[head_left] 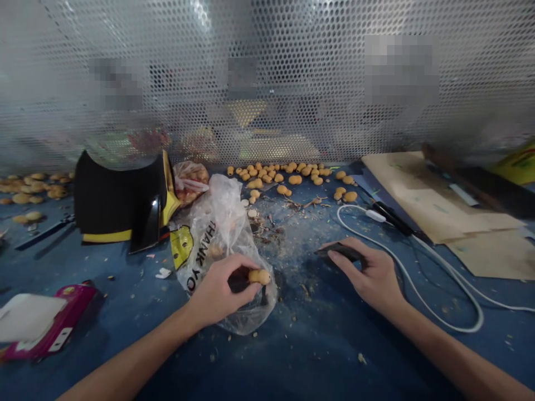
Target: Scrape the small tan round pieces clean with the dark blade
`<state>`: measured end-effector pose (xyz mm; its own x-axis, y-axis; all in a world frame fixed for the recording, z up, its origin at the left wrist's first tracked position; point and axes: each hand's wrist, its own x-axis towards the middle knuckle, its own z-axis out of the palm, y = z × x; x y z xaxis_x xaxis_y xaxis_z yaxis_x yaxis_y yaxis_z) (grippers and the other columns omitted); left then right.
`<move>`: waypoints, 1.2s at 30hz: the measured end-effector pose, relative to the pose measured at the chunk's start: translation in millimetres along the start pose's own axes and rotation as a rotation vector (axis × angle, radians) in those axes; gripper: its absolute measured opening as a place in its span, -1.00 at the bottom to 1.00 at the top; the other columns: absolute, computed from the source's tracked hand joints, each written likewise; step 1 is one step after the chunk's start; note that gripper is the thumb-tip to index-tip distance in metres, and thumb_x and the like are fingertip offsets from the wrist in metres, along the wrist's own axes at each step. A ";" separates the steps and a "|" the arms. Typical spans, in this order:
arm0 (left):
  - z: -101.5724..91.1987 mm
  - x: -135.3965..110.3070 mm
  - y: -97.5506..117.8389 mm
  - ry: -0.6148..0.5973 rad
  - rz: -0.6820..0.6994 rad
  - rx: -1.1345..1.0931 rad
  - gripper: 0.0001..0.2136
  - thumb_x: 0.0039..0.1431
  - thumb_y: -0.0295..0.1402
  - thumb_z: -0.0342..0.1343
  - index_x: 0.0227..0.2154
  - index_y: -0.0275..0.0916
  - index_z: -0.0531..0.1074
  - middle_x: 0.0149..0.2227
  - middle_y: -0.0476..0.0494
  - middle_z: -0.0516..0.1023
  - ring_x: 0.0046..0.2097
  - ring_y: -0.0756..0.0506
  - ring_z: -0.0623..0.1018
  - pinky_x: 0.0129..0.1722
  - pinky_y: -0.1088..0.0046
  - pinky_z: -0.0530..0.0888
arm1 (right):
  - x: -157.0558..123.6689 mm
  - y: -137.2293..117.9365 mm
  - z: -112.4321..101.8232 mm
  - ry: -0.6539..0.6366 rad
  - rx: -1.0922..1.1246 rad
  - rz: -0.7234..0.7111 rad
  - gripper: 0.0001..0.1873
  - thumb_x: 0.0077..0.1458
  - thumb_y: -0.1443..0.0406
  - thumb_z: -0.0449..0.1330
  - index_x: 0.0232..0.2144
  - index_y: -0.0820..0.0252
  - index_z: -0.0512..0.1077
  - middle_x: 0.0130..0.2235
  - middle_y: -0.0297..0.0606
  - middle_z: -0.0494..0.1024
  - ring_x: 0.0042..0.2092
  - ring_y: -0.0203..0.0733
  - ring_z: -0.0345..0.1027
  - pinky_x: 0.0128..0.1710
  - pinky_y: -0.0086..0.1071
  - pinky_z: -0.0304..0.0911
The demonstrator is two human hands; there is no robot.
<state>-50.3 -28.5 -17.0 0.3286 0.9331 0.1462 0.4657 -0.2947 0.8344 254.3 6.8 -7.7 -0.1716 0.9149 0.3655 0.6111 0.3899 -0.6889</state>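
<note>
Between the thumb and fingers of my left hand [228, 287] is a small tan, gourd-shaped piece [259, 276], its rounded end facing right. That hand is over a clear plastic bag [225, 217] printed with a yellow smiley and "THANK YOU". To the right, my right hand [370, 273] is closed around a dark, flat tool with a pointed tip [340, 252]; its exact kind is unclear. The tip points left, apart from the piece. Many similar tan pieces [295, 180] lie in a loose band along the back of the blue table [317, 345].
A perforated metal screen [288, 72] rises behind the table. Left are a black-and-yellow curved holder [117, 195], a magenta case [73, 312] and more tan pieces [25, 197]. On the right lie a white cable [476, 312] and brown paper [418, 206]. Shavings and dirt [267, 228] litter the middle.
</note>
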 end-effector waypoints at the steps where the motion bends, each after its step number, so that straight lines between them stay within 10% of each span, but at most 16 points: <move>1: 0.2 0.2 0.0 0.003 0.011 0.012 -0.78 0.12 -0.36 0.20 -0.15 -0.16 0.45 -0.19 -0.09 0.56 -0.17 -0.08 0.57 -0.14 0.31 0.55 | -0.2 -1.6 0.2 -0.005 0.007 -0.008 -0.84 0.18 0.19 0.18 -0.32 0.08 0.54 -0.33 -0.26 0.59 -0.32 -0.12 0.47 -0.32 -0.27 0.35; 17: 2.2 23.5 9.4 -0.141 0.139 0.270 -0.80 0.22 -0.26 0.12 -0.12 -0.18 0.42 -0.21 -0.16 0.52 -0.26 -0.11 0.54 -0.31 0.34 0.49 | -5.1 -0.2 14.4 -0.101 0.123 -0.164 -0.69 0.28 0.29 0.06 0.00 -0.03 0.49 0.12 -0.24 0.48 0.17 -0.04 0.32 0.16 -0.06 0.26; 36: 15.9 42.9 -7.2 -0.081 0.153 0.246 -0.73 0.18 -0.18 0.18 -0.12 -0.18 0.38 -0.19 -0.11 0.47 -0.22 -0.11 0.50 -0.25 0.34 0.44 | 32.2 -2.8 43.4 -0.194 0.332 -0.006 -0.74 0.29 0.19 0.05 -0.07 0.13 0.43 -0.03 -0.14 0.56 -0.27 -0.19 0.54 -0.24 -0.26 0.50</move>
<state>-26.5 10.4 -25.1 0.4698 0.8577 0.2090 0.5876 -0.4805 0.6510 213.6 39.7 -21.2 -0.3369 0.9029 0.2669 0.3316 0.3791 -0.8639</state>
